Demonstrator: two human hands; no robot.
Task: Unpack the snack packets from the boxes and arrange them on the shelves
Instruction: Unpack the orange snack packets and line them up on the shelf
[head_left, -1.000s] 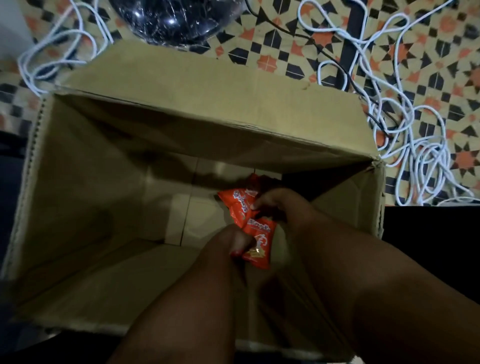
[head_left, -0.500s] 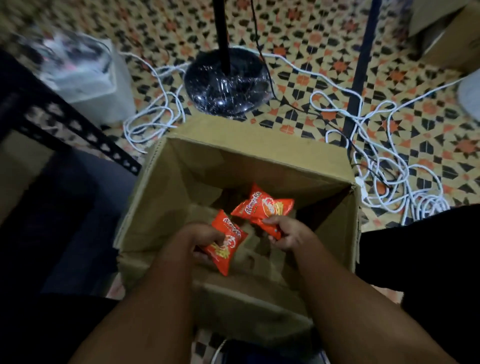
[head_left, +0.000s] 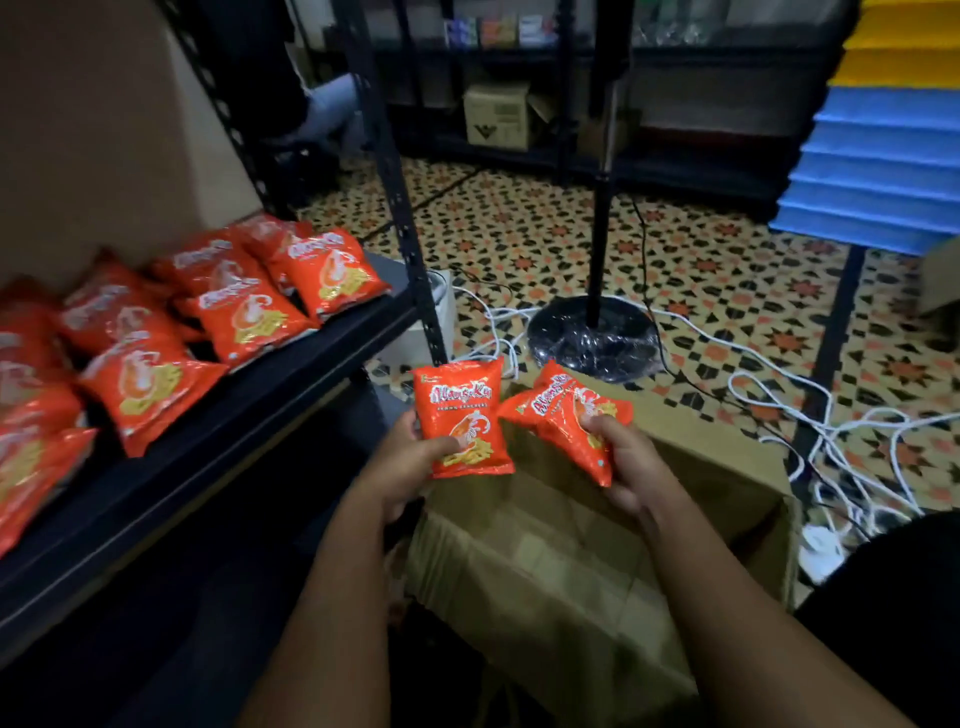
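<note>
both hands rose clear of box (head_left: 675, 525); left hand (head_left: 402, 467) fingers pinched packet (head_left: 462, 418), right hand (head_left: 626, 462) fingers pinched second packet (head_left: 563, 415). carry step; next needed free spot on shelf (head_left: 249, 415).

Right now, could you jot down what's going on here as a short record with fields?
left hand: grip shut on an orange snack packet, held upright, front facing the camera
right hand: grip shut on a second packet, tilted
cardboard box: open, below both hands
shelf: black, to the left, several matching packets already lying on it
floor: patterned tiles, white cables, black round stand base
</note>
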